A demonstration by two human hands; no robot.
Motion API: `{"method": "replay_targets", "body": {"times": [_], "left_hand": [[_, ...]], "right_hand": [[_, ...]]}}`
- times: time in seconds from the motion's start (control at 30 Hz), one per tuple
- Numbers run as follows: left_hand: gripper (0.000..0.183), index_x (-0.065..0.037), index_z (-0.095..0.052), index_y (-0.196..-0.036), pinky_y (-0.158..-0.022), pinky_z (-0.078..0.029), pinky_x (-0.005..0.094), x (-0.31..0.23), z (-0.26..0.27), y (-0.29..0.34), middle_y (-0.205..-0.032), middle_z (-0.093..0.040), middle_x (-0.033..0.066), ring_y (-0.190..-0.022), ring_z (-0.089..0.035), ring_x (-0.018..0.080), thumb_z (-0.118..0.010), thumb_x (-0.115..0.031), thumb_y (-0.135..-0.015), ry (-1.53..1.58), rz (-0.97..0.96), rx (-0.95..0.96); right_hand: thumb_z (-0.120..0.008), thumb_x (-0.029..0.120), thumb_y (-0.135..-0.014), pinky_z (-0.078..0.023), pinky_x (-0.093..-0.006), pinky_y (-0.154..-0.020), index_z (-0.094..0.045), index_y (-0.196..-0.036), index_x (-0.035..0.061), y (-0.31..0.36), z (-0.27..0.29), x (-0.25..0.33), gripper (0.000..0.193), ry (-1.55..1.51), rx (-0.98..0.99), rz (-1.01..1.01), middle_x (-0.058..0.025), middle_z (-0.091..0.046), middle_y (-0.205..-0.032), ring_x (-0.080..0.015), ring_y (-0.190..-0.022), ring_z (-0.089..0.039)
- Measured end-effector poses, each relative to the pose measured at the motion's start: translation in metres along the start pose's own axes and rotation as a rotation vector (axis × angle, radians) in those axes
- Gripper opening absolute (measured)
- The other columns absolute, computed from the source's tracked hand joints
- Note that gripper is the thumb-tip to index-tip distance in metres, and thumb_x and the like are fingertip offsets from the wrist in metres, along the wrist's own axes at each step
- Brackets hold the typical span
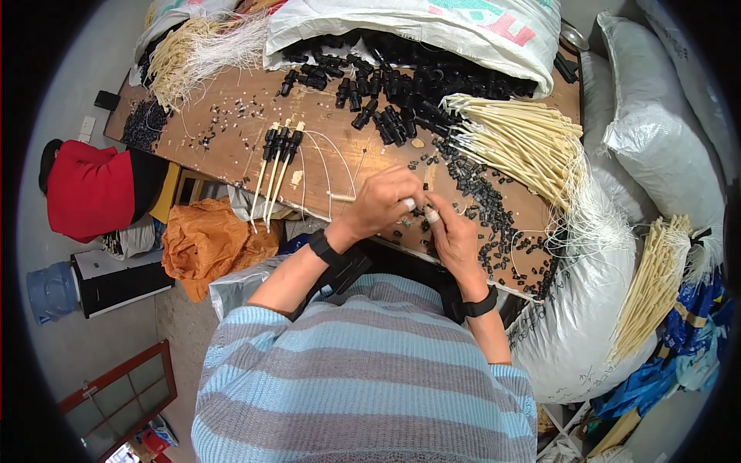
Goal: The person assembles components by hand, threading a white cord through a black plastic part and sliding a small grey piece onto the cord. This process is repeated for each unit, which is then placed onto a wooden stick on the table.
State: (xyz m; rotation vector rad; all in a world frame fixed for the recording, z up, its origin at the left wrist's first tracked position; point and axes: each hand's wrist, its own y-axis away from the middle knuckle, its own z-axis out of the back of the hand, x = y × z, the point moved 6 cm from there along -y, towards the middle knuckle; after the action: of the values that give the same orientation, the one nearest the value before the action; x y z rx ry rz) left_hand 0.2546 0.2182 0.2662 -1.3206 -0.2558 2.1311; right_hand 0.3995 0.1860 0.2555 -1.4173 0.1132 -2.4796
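My left hand [384,202] is closed over the table's front edge, with white tape on a finger. The end of a thin pale stick [341,197] juts from its left side, and a white cord [336,147] loops up near it. Fingertip to fingertip with it, my right hand [455,233] is pinched closed, its thumb also taped; what lies between the fingers is too small to make out. Small black pieces [488,202] are scattered just right of my hands. Further left lie three pale sticks with black tubular fittings [282,145] on them.
Black fittings [394,85] spill from a white woven sack [417,27] at the back of the brown table [224,158]. A bundle of pale sticks with white cords [517,143] lies at right. Full sacks [656,116] crowd the right side; an orange bag [212,243] sits left.
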Motion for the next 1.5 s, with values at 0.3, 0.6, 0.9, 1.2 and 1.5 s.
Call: {"method": "replay_targets", "body": {"times": [0.3, 0.6, 0.9, 1.2, 1.5], "left_hand": [[0.030, -0.004, -0.062, -0.096, -0.063, -0.048, 0.0315, 0.064, -0.013, -0.003, -0.081, -0.061, 0.0087, -0.070, -0.060, 0.0230, -0.068, 0.001, -0.067, -0.241, 0.294, -0.080], [0.020, 0.000, -0.065, -0.089, -0.061, -0.048, 0.0260, 0.101, -0.020, 0.016, -0.075, -0.063, 0.0037, -0.071, -0.061, 0.0105, -0.062, 0.005, -0.070, 0.396, 0.720, -0.106], [0.016, 0.001, -0.060, -0.092, -0.062, -0.048, 0.0242, 0.008, -0.032, -0.002, -0.080, -0.062, 0.0011, -0.070, -0.057, 0.0069, -0.062, 0.007, -0.077, 0.087, 0.276, -0.135], [0.029, 0.000, -0.068, -0.102, -0.063, -0.048, 0.0229, 0.041, -0.042, 0.011, -0.084, -0.065, 0.0020, -0.071, -0.057, 0.0059, -0.065, 0.002, -0.073, 0.240, 0.673, 0.067], [0.041, -0.003, -0.065, -0.110, -0.078, -0.052, 0.0365, 0.016, -0.042, 0.003, -0.098, -0.068, 0.0185, -0.088, -0.066, 0.0332, -0.060, -0.003, -0.069, 0.089, 0.167, 0.254]], "right_hand": [[-0.060, 0.015, -0.081, -0.043, -0.0335, -0.050, -0.068, -0.093, 0.0056, 0.013, -0.006, -0.045, 0.017, 0.003, -0.036, -0.268, -0.0124, -0.054, -0.056, -0.0213, -0.049, -0.055], [-0.061, 0.015, -0.081, -0.039, -0.0290, -0.049, -0.069, -0.086, 0.0028, 0.013, 0.011, -0.057, 0.016, -0.057, -0.121, -0.493, -0.0033, -0.053, -0.052, -0.0101, -0.048, -0.048], [-0.060, 0.007, -0.088, -0.027, -0.0168, -0.049, -0.068, -0.092, 0.0010, 0.004, -0.013, -0.059, 0.011, -0.645, -0.040, -0.550, 0.0104, -0.049, -0.062, 0.0010, -0.054, -0.038], [-0.062, 0.010, -0.090, -0.032, -0.0175, -0.049, -0.066, -0.096, -0.0015, 0.005, -0.002, -0.043, 0.014, -0.152, -0.034, -0.283, 0.0051, -0.058, -0.064, -0.0009, -0.054, -0.046], [-0.060, 0.004, -0.090, -0.025, -0.0176, -0.043, -0.066, -0.100, -0.0016, 0.009, 0.006, -0.048, 0.013, -1.366, -0.106, -0.551, 0.0087, -0.047, -0.060, -0.0006, -0.046, -0.032]]}}
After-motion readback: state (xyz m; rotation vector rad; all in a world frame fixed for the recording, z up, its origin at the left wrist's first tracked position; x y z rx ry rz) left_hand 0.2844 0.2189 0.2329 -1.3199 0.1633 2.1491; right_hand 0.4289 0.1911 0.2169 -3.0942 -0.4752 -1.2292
